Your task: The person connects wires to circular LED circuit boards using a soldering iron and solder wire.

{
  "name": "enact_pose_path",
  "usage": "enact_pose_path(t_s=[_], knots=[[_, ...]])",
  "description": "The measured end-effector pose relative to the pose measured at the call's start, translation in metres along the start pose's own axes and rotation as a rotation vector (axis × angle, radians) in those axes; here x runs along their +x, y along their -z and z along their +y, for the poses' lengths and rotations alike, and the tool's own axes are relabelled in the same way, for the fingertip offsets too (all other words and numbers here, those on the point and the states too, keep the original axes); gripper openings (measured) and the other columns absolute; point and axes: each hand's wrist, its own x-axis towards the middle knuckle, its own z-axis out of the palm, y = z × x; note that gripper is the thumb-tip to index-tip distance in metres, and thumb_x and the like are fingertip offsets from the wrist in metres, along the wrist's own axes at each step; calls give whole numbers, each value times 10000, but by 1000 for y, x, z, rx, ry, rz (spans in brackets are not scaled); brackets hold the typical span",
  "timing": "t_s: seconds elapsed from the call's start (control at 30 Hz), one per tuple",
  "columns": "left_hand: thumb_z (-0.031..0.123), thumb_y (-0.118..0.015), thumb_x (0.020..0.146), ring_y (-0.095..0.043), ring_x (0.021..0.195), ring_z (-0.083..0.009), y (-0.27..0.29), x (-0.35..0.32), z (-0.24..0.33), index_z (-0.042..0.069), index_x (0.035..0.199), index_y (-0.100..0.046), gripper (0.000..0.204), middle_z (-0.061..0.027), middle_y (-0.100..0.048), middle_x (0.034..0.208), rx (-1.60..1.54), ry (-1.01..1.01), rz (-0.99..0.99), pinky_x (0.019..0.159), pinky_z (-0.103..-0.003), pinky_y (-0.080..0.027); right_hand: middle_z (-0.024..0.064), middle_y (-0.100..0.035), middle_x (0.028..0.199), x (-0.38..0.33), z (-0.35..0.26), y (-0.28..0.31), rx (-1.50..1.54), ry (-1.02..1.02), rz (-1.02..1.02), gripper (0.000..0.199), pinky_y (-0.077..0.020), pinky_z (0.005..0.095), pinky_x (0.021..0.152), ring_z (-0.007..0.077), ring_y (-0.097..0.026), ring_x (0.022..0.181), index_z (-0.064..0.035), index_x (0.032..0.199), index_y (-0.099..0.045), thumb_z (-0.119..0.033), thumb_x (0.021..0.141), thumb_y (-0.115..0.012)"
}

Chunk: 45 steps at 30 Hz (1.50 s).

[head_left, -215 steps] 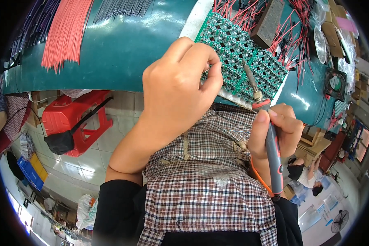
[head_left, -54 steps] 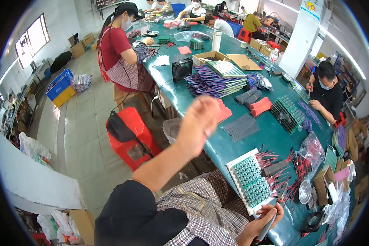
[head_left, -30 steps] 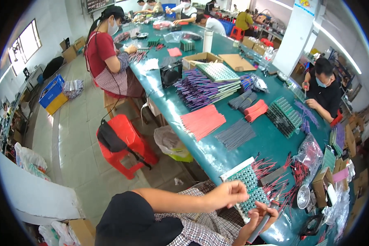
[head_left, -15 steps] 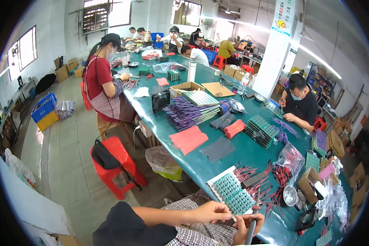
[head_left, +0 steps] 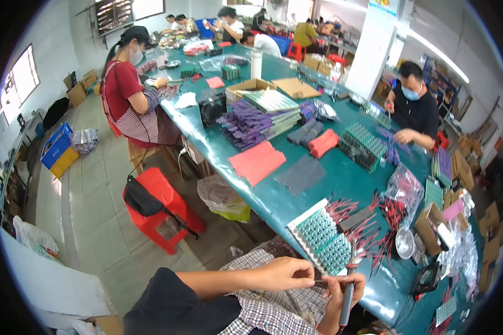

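Note:
My left hand (head_left: 285, 273) hovers over my checked apron at the table's near edge, fingertips drawn together and pointing at my right hand; whether it pinches something thin is too small to tell. My right hand (head_left: 341, 286) grips a soldering iron (head_left: 346, 304) with a grey handle and keeps it upright, tip toward a green circuit board panel (head_left: 324, 241). The panel lies flat on the teal table (head_left: 296, 206) just beyond both hands. Red and black wire leads (head_left: 369, 223) are strewn to its right.
Stacks of red (head_left: 257, 162), grey (head_left: 300, 174) and purple (head_left: 251, 124) strips and more green boards (head_left: 363, 146) fill the table. A red stool (head_left: 159, 209) with a black bag stands on my left. Several other people sit working along the table.
My left hand has come down from above the table to my lap, next to my right hand. The view has tilted up and now takes in the room.

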Motion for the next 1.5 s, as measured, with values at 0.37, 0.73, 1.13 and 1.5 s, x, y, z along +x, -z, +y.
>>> enact_pose_path(t_s=[0.37, 0.73, 1.13, 1.5], knots=[[112, -768, 840, -488, 632, -93, 24, 15, 8, 42, 854, -687, 108, -19, -555, 784, 6, -53, 122, 541, -250, -386, 240, -722, 856, 18, -13, -17, -47, -173, -37, 336, -415, 197, 440, 86, -529, 483, -66, 975, -408, 120, 856, -660], [23, -778, 805, -628, 710, -135, 44, 41, 7, 6, 861, -695, 101, -72, -630, 839, 163, -38, 203, 611, -250, -496, 235, -726, 885, 38, 4, -31, -185, -141, -27, 323, -449, 188, 420, 88, -607, 523, -55, 994, -435, 111, 858, -677], [18, -775, 796, -479, 611, -56, 87, 86, -23, 24, 827, -699, 82, 9, -579, 752, 368, -148, 539, 539, -203, -347, 53, -544, 623, 76, -9, -27, -801, 58, 182, 911, -319, 207, 473, 73, -443, 485, 69, 1349, -486, -737, 936, -385], [40, -799, 735, -431, 562, -53, 81, 127, -54, 44, 775, -676, 129, 18, -633, 797, 483, -246, 575, 493, -204, -351, 81, -656, 791, 88, 5, -31, -956, 203, -49, 298, -491, 248, 594, 139, -619, 653, 63, 1129, -655, -50, 858, -705]])
